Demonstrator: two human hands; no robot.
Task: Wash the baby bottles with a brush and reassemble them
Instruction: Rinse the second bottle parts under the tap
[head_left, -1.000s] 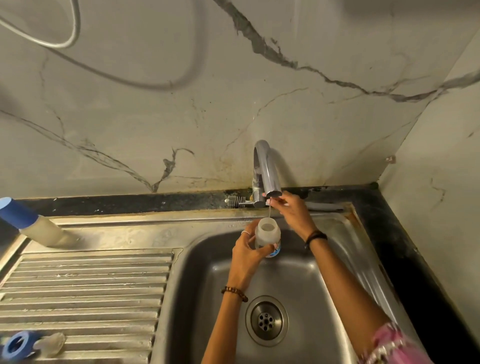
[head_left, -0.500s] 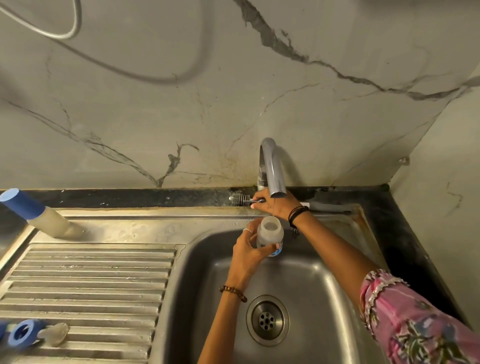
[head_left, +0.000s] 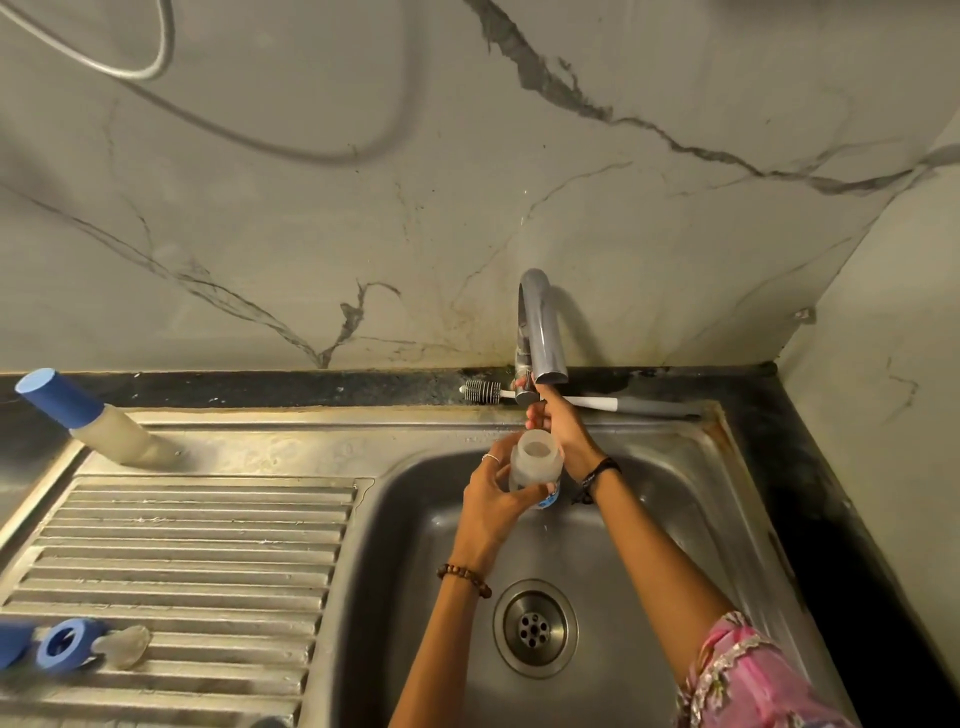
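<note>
At the far left, a capped baby bottle with a blue cap and a cloudy, cream-coloured body stands on the back corner of the steel drainboard, whose surface is pressed into long parallel ridges. Near the front left edge of the ridges lie a blue screw ring with a round hole and, just beside it, a clear silicone teat. The stainless-steel sink basin sits to the right, with a round perforated drain in its floor.

Over the basin, the left hand grips an open baby bottle, its fingers curled round the translucent, frosted body; the bottle is upright, its wide mouth up, a blue print low on its side. What it contains cannot be told. The right hand reaches above it to the base of the curved chrome tap, fingers closed on the tap lever. Behind the tap, on the dark desk ledge, lies a bottle brush with a bristled head and a white and grey handle.
</note>
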